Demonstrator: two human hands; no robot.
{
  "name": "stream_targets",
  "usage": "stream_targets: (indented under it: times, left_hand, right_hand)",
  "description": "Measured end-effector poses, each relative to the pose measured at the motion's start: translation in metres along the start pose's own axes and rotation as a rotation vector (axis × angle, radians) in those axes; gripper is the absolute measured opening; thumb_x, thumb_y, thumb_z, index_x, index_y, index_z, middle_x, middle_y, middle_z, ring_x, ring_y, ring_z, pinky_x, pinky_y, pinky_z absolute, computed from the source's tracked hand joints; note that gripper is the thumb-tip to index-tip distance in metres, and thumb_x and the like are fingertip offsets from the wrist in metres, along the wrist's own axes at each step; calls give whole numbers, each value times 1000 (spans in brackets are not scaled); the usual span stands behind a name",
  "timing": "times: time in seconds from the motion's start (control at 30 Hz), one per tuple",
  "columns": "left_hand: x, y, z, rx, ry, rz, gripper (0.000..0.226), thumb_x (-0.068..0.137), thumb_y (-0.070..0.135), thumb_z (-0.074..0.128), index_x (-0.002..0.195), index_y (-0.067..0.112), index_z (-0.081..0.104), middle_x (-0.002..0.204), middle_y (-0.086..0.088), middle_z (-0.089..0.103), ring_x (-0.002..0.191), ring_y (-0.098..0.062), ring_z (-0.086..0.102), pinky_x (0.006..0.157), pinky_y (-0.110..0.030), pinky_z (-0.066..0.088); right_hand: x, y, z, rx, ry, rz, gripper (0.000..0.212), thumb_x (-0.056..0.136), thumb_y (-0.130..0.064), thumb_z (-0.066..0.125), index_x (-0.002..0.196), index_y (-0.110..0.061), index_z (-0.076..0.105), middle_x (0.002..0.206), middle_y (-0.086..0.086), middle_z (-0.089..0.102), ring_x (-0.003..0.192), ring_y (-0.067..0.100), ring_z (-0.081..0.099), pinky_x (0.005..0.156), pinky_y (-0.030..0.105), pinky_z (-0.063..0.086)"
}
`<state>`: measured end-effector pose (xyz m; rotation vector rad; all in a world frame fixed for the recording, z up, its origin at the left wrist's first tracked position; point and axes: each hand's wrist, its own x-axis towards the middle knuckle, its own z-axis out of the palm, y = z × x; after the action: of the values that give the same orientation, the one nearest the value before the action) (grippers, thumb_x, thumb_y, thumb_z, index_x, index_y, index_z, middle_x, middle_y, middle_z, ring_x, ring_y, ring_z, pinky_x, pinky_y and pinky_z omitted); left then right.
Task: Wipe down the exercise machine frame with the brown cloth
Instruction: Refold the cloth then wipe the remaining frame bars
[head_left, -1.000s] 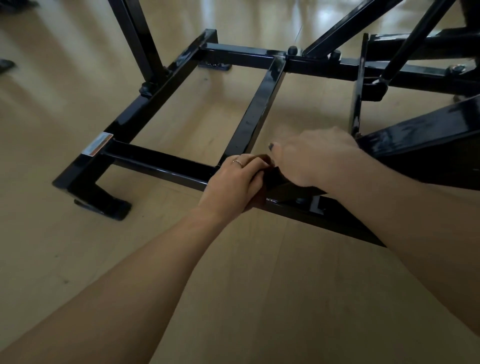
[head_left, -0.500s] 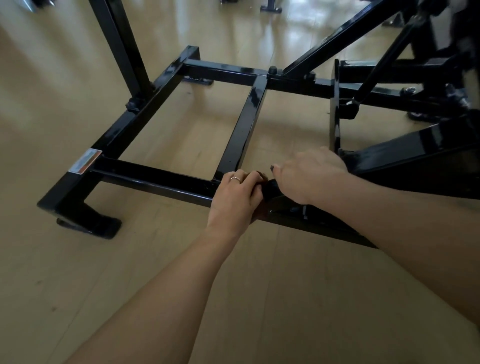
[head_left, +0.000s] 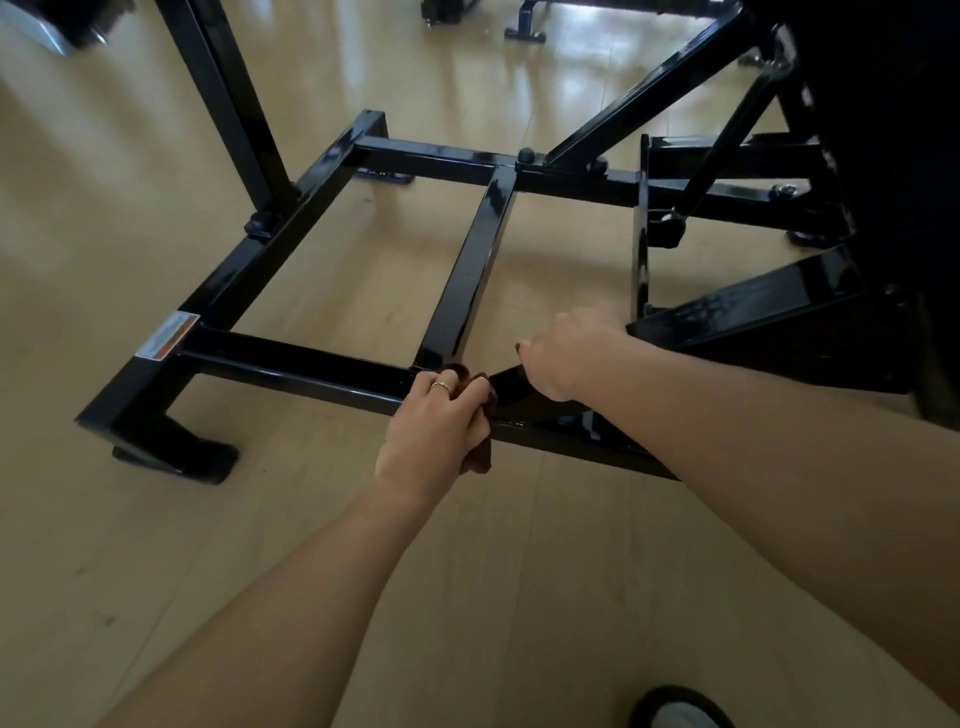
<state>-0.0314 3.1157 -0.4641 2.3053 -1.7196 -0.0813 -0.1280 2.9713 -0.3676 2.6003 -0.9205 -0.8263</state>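
The brown cloth (head_left: 480, 415) is mostly hidden under the left hand (head_left: 434, 428) — the right hand's (head_left: 563, 353) fingertips, just beside it, are hidden too.

— The frame (head_left: 470, 275)?
— Black metal tubing, glossy paint catching the light, with a paper-like label (head_left: 167, 336) at one corner.
— And the cloth (head_left: 480, 452)?
— Brown, soft, matt fabric.
— The floor (head_left: 519, 571)?
— Pale wood, smooth, lightly shiny.
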Motion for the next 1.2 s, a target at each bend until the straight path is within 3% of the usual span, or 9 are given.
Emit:
stream_targets:
  times: [0.13,0.23,0.3,0.43,0.53,0.67,0.9,1.07,1.2]
  left_hand:
    - [-21,-28,-1,-116,3,-163,25,97,31,63,119,27,52,112,0,55,100,-21,54,67,-43,60]
    - [-51,-63,-14,-276,-10,-400,8,103,32,52,110,36,53,104,2,56,80,-20,64,61,-43,61]
    - [-66,-80,-35,-318,47,-508,9,103,34,49,107,40,55,100,2,58,73,-23,67,58,-47,61]
    - [-52,-77,-87,-486,206,-554,17,105,34,46,102,45,58,78,0,68,50,-20,66,36,-31,48]
    - [-22,-60,-109,-267,134,-415,16,105,38,43,113,40,56,91,1,66,66,-19,66,47,-32,51]
    - [22,-39,-114,102,-48,-280,29,108,35,43,133,26,53,115,-5,60,100,-22,57,89,-42,54]
    - [49,-33,-90,105,-59,-233,27,109,37,42,130,25,54,114,-4,57,93,-15,47,82,-30,43]
    - [53,-48,-66,14,-144,-213,28,109,36,41,131,27,57,119,-4,56,105,-20,50,92,-38,50]
    - [70,-58,-40,-72,-87,-234,30,109,33,42,133,26,59,123,-7,60,114,-25,53,99,-41,50]
  right_hand:
    - [32,-13,2,189,-40,-72,59,107,-22,37,163,-26,19,143,16,53,123,41,54,98,54,47]
    - [56,-32,-5,358,-38,-136,64,107,-16,25,165,-25,-2,156,20,42,127,43,53,105,56,47]
    - [68,-49,-5,485,-53,-171,62,107,-17,19,165,-24,-3,163,19,33,134,44,47,109,57,43]
    - [91,-69,12,706,-161,-59,60,110,-41,6,165,-18,13,168,16,25,147,40,35,122,50,27]
    - [94,-70,16,764,-244,-37,68,107,-52,1,165,-19,15,169,16,21,152,39,27,126,49,19]
    - [85,-63,15,794,-262,-57,76,107,-56,1,163,-10,22,167,19,25,152,38,27,126,46,18]
    - [75,-57,13,813,-181,-125,58,109,-25,13,165,-21,-4,166,15,29,144,40,40,114,50,34]
    - [86,-61,15,799,-197,-122,57,109,-27,7,165,-16,11,160,17,39,139,39,45,113,49,36]
    - [89,-61,23,740,-124,-172,46,109,-29,22,150,-12,32,117,10,59,108,35,57,90,45,42]
